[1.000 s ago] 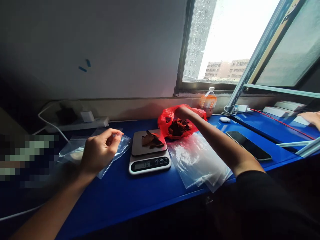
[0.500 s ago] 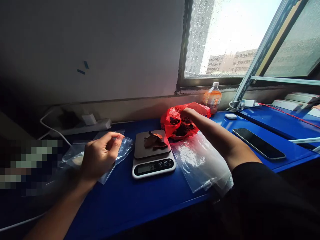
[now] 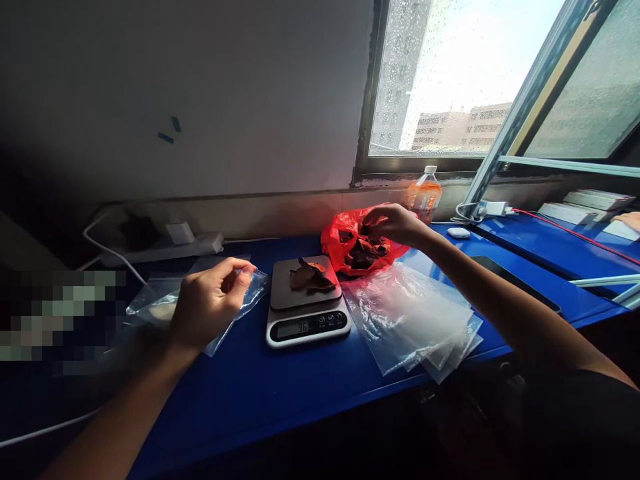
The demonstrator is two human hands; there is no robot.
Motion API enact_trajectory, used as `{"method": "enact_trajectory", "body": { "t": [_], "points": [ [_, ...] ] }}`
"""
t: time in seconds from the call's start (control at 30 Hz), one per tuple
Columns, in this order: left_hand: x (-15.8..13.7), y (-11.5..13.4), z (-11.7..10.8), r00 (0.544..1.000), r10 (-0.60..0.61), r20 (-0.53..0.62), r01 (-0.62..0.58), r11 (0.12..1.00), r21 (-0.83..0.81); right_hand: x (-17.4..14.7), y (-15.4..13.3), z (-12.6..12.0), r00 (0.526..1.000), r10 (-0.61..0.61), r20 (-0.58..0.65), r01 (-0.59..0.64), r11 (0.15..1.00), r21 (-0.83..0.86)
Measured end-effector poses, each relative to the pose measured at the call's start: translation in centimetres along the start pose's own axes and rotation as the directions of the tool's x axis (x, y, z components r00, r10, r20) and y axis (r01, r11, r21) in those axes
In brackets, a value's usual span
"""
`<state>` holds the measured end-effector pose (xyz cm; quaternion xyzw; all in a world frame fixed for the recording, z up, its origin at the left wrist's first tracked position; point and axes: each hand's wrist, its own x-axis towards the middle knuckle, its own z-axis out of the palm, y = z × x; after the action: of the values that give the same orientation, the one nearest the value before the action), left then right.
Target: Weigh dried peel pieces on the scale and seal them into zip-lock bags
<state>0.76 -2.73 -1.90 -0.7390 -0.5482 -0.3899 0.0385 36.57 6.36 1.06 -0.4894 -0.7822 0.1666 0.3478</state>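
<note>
Running along the front, the near edge of the glossy blue tabletop (image 3: 280, 393) leaves a strip of blue surface before the white-framed digital scale with a grey plate (image 3: 283, 297). A fanned stack of clear plastic bags (image 3: 410, 320) covers the surface just right of the scale, one corner reaching toward that edge. Curled, reddish-brown dried pieces (image 3: 315, 277) lie on the plate; more dark red pieces (image 3: 367, 255) fill the open, crumpled red plastic bag (image 3: 334, 240) just behind the scale's right corner.

The right hand's (image 3: 397, 225) fingers bend down into the bag's mouth, partly hidden; whether they grip a piece, I cannot tell. On the left hand (image 3: 213, 297), thumb and forefinger meet at the tips, other fingers curled in; anything between them is too small to make out.

The right forearm slants in over the stack, wrist bent down. The left forearm rises from the lower left, its hand before other clear bags (image 3: 247, 297).
</note>
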Motion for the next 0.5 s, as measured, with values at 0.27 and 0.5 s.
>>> {"method": "enact_trajectory", "body": {
  "t": [0.27,0.5],
  "points": [
    [-0.2,0.4,0.3,0.999,0.052,0.013,-0.051,0.997,-0.057,-6.7,-6.0,6.4,0.885,-0.458,0.086,0.466,0.871,-0.154],
    [-0.3,-0.1,0.1,0.997,0.078,-0.005,-0.078,0.995,-0.056,-5.4,-6.3,9.1,0.814,-0.580,-0.029,0.555,0.792,-0.252]
  ]
}}
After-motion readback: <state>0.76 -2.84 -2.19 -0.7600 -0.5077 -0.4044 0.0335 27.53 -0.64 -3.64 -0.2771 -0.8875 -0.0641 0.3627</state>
